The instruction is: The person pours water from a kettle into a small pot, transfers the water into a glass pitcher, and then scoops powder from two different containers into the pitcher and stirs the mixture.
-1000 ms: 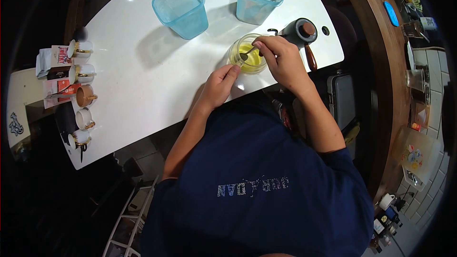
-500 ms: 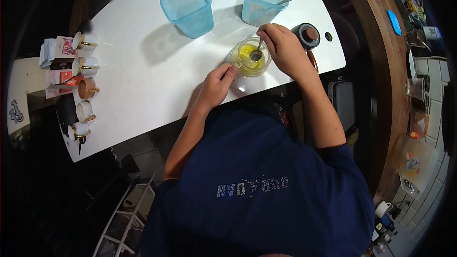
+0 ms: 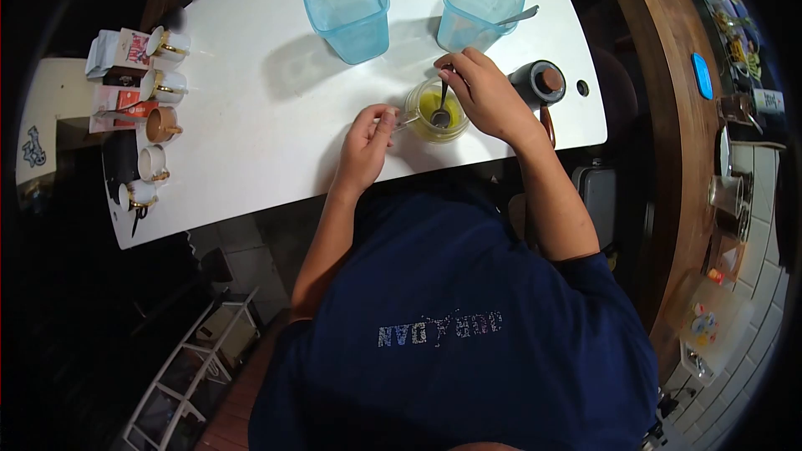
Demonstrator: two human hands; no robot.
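A clear glass mug [image 3: 411, 108] with yellow-green liquid in it stands near the front edge of the white table. My left hand [image 3: 366, 149] is closed on the mug's handle at its left side. Above the mug, my right hand [image 3: 489, 98] pinches the upper end of a metal spoon [image 3: 441, 117]. The spoon's bowl is down in the mug, at the liquid. Close behind my right hand stands a translucent blue container [image 3: 468, 29] with a metal utensil handle [image 3: 522, 15] sticking out over its rim.
Farther left is a second blue container [image 3: 347, 21]. A dark round canister with a brown knob [image 3: 547, 82] sits right of my right hand. Several cups, including a brown cup [image 3: 163, 124], line the table's left end beside packets [image 3: 134, 50]. A wooden counter [image 3: 668, 117] runs along the right.
The spoon has moved within the mug and now stands more upright. My left hand sits slightly farther left of the mug, with the handle more visible. The camera view has shifted a little.
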